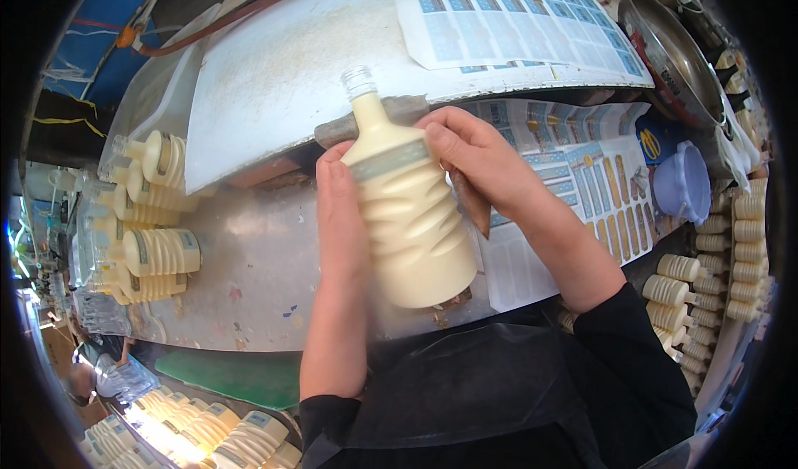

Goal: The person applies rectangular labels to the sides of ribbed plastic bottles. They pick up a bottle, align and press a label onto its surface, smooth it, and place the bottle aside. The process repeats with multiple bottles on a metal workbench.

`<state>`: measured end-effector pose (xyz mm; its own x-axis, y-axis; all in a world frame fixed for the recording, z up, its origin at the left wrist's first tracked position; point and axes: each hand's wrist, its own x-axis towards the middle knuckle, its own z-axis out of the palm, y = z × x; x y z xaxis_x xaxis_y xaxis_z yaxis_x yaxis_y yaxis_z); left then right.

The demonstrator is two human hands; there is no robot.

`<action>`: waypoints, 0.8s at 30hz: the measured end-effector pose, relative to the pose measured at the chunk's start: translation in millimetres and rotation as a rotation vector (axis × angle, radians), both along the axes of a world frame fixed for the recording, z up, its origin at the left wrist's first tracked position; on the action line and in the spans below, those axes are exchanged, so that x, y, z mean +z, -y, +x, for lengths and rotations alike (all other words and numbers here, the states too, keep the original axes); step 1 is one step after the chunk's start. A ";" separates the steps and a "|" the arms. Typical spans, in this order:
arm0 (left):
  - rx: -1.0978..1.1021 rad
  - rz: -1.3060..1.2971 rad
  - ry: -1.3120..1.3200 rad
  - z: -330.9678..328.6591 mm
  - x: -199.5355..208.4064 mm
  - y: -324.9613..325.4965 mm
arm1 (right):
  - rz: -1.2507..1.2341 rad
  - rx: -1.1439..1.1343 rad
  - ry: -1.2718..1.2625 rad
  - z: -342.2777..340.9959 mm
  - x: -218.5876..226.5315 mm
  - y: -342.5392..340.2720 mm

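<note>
A cream-coloured bottle [420,253] with wavy ridges and a clear threaded neck leans upright over the work table, neck pointing away from me. Around its shoulder runs a greyish translucent label band [389,162]. My left hand [341,207] grips the bottle's left side, fingers up by the band's left end. On the other side my right hand [478,153] holds the shoulder, its thumb and fingers at the band's right end. A brown pointed piece [471,205] sticks out below my right palm. Behind the bottle's neck lies a grey folded cloth or pad [407,108].
Sheets of blue and gold labels [615,174] lie at the right; another sheet [507,29] rests on the raised white board [283,62]. Labelled bottles [162,253] stand at left. More bottles [669,290] are stacked right and lower left. A purple bucket [682,182] sits near a large pan [677,45].
</note>
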<state>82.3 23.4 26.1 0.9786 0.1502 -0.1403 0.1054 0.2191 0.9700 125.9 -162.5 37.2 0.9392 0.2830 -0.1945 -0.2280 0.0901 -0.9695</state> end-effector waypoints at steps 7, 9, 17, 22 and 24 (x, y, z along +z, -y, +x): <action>-0.026 0.060 -0.009 0.2 1.2 1.1 | -0.148 0.001 0.053 -4.7 1.2 -5.6; -0.023 0.065 -0.013 -0.1 1.4 1.2 | -0.133 -0.002 0.041 -4.4 -0.5 -5.7; -0.018 0.042 0.018 -0.5 1.5 2.4 | -0.119 -0.007 0.037 -4.1 -2.2 -6.9; -0.015 0.013 0.013 -1.6 -3.1 0.2 | -0.058 0.018 -0.005 -2.7 -0.5 -1.2; 0.017 -0.134 -0.008 -3.7 -7.8 -0.2 | 0.109 0.021 -0.086 -2.1 -0.9 5.2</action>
